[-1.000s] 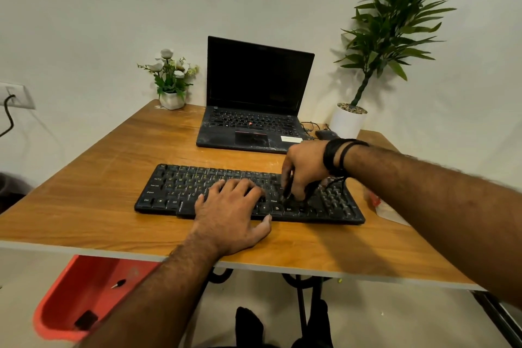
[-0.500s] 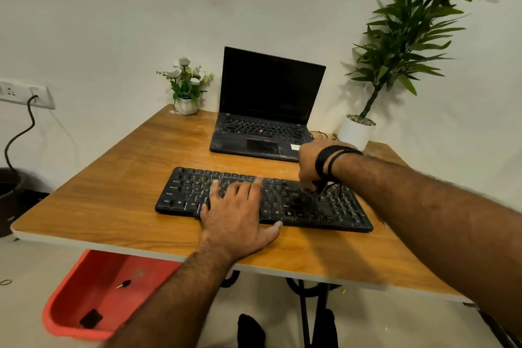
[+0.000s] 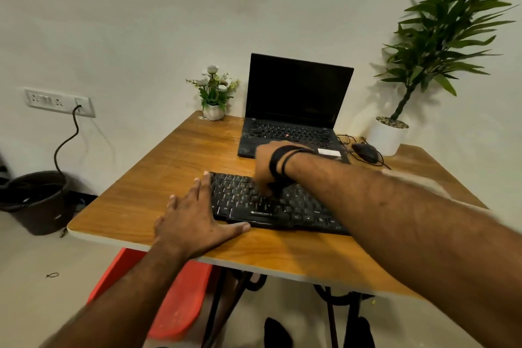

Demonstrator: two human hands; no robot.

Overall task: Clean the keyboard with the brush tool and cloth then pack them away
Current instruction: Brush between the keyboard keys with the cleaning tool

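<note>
Keyboard sits mid-table, just one of it. Left hand lies flat at its 9 o'clock end, fingers straight, thumb along the front edge, holding nothing. Right hand is curled down over the middle keys, too blurry to tell what it's pinching. One laptop at 12 o'clock, two potted plants, one mouse.

We see a small home-office corner: a wooden-topped table against a plain white wall, an open black laptop, a tall green plant in a white pot, a little flower pot, and a white wall socket plate.
</note>
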